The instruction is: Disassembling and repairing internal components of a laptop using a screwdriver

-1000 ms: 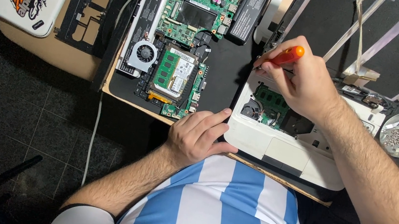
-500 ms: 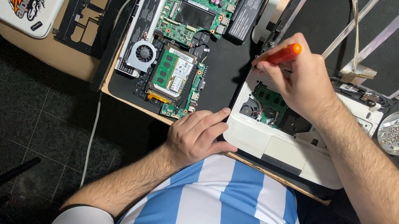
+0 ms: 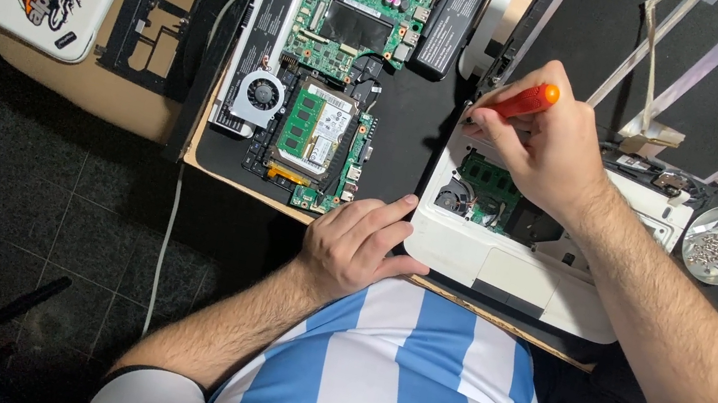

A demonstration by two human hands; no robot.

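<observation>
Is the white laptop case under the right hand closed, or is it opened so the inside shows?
Opened. The white laptop case has no cover over its middle: a green circuit board and a fan show inside.

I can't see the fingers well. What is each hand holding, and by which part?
Right hand grips an orange-handled screwdriver by its handle. Left hand only steadies the white laptop base.

Bare black mat [image 3: 405,136] lies open between green circuit board [image 3: 327,78] and white laptop base [image 3: 507,257].

The right hand [image 3: 545,151] tilted its orange screwdriver [image 3: 526,101] slightly lower.
</observation>
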